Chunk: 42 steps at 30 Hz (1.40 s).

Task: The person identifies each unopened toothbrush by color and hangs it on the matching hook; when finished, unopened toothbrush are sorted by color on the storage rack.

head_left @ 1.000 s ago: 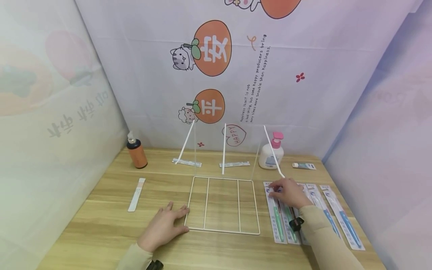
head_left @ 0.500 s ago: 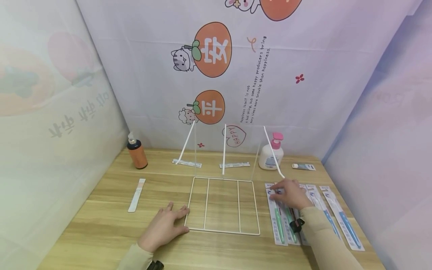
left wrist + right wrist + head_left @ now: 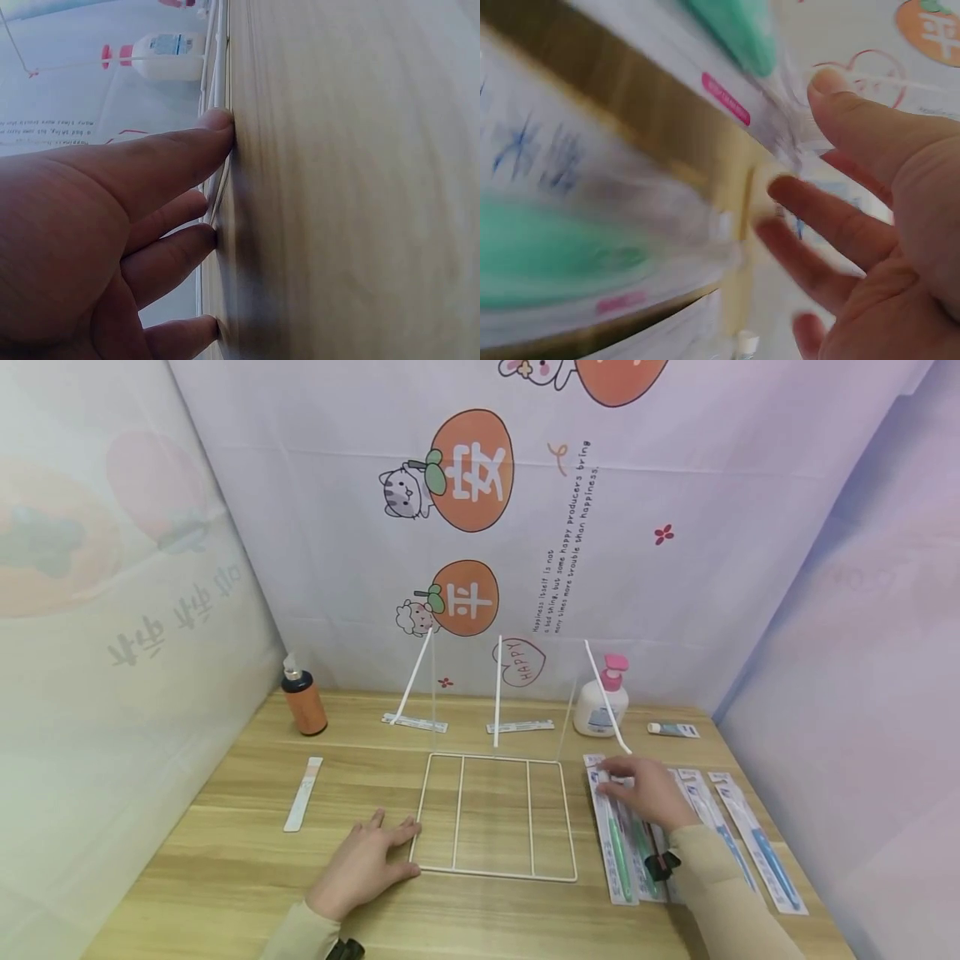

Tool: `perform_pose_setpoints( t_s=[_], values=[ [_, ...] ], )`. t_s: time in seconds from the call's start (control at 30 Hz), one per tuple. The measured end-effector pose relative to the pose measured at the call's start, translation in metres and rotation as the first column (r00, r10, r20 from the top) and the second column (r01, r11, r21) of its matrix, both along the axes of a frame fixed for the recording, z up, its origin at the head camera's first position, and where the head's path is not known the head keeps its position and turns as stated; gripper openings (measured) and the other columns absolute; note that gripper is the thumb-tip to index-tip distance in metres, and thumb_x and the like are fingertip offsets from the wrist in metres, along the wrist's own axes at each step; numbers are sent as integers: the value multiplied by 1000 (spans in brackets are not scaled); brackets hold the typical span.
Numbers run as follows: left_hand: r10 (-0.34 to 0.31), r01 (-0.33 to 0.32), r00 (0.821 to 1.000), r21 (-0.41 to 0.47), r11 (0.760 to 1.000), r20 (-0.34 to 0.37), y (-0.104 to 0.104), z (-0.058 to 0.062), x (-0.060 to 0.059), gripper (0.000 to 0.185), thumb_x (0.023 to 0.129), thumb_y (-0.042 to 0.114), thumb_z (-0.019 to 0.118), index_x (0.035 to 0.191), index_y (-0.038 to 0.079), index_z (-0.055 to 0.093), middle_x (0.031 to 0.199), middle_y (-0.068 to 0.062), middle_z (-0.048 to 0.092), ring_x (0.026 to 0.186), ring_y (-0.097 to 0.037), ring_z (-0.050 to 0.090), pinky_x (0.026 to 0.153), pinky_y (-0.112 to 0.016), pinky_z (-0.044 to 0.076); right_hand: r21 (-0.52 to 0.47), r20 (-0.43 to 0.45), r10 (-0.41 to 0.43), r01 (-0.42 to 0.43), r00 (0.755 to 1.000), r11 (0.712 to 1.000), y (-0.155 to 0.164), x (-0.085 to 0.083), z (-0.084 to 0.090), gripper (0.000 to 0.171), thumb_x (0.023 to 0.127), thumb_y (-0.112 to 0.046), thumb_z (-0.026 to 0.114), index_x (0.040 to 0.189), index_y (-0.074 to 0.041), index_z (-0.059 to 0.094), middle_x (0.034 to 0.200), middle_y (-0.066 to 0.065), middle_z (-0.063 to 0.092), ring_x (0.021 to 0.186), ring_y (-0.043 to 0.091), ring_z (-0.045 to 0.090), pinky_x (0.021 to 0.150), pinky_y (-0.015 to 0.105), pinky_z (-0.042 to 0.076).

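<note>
My right hand (image 3: 647, 789) pinches the top end of the leftmost packaged toothbrush (image 3: 617, 856), a green-handled one in a clear pack with white backing. That end is tipped up off the table, and in the right wrist view the pack (image 3: 682, 56) runs between thumb and fingers. More toothbrush packs (image 3: 765, 852), some green, some blue, lie in a row beside it, partly hidden by my right arm. My left hand (image 3: 362, 867) rests with fingers spread at the front left corner of a white wire rack (image 3: 495, 874); its thumb (image 3: 180, 154) touches the wire.
Behind the rack lie two slim packets (image 3: 420, 723) and a white pump bottle (image 3: 600, 708) with a pink top. An orange pump bottle (image 3: 306, 703) and a white strip (image 3: 303, 795) are on the left, a small tube (image 3: 672, 730) at back right. Fabric walls enclose the table.
The leftmost toothbrush pack's top end has risen from the table in my right hand. My left hand and the rack have stayed where they were.
</note>
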<state>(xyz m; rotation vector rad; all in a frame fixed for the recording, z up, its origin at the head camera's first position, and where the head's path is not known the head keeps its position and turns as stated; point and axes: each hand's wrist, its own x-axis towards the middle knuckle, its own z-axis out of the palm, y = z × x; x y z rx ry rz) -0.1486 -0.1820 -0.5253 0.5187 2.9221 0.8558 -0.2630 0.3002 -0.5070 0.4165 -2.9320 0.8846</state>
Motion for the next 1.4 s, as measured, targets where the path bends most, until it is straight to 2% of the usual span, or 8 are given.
perform_pose_setpoints(
  t_s=[0.1, 0.23, 0.33, 0.5, 0.57, 0.73, 0.97, 1.4],
  values=[
    [-4, 4, 1000, -1, 1000, 2, 0, 2, 0, 63, 86, 39, 90, 141, 11, 73, 149, -9, 65, 143, -65, 42, 109, -88, 28, -88, -40, 33, -36, 999, 995, -6, 9, 11, 35, 95, -22, 87, 127, -14, 78, 119, 8, 79, 101, 25, 76, 88, 46, 63],
    [-6, 6, 1000, 1, 1000, 1, 0, 3, 0, 64, 86, 39, 90, 141, 11, 73, 148, -9, 65, 143, -65, 42, 109, -88, 28, -133, -139, 24, -42, 990, 990, -23, 25, 32, 36, 94, -23, 87, 128, -17, 78, 107, 5, 81, 84, 14, 76, 67, 29, 60],
    [-4, 4, 1000, 3, 1000, -1, 0, 3, 0, 64, 86, 39, 90, 140, 11, 73, 148, -9, 66, 143, -65, 42, 109, -88, 28, -162, -295, 19, -70, 955, 984, -43, 40, 51, 37, 91, -18, 90, 126, -21, 79, 94, 1, 81, 75, 11, 76, 59, 24, 58],
    [3, -3, 1000, 3, 1000, 8, 1, 2, 1, 63, 86, 38, 90, 141, 12, 73, 148, -9, 65, 145, -64, 41, 110, -87, 27, -232, -582, 78, -258, 809, 938, -79, 61, 79, 47, 80, -3, 95, 122, -15, 78, 92, 2, 81, 73, 12, 77, 61, 19, 61],
    [5, -5, 1000, 3, 1000, 11, 1, 0, 1, 62, 87, 38, 90, 141, 12, 73, 148, -9, 65, 145, -64, 41, 111, -87, 27, -255, -651, 102, -343, 752, 904, -93, 70, 89, 42, 84, -7, 93, 123, -11, 78, 102, 5, 80, 76, 14, 78, 63, 19, 62],
    [3, -3, 1000, 1, 1000, 7, 1, -1, 1, 62, 87, 38, 90, 141, 12, 73, 149, -8, 65, 144, -64, 41, 110, -87, 28, -307, -757, 104, -492, 645, 815, -127, 95, 111, 37, 97, -31, 83, 120, -2, 78, 115, 15, 77, 77, 17, 78, 63, 20, 62],
    [9, -9, 1000, -11, 1000, -9, 1, -3, -2, 60, 88, 36, 89, 141, 12, 73, 150, -8, 65, 144, -64, 42, 111, -87, 28, -291, -853, 123, -658, 507, 694, -165, 116, 133, 31, 95, -16, 85, 116, 6, 77, 106, 22, 73, 74, 22, 77, 63, 23, 63],
    [7, -7, 1000, -19, 1000, 4, -1, -6, -2, 60, 89, 37, 89, 142, 15, 73, 152, -7, 64, 145, -63, 42, 112, -86, 28, -244, -870, 118, -625, 479, 741, -187, 111, 126, 30, 98, -18, 82, 119, 3, 77, 107, 19, 74, 81, 27, 76, 65, 22, 63]
  ],
)
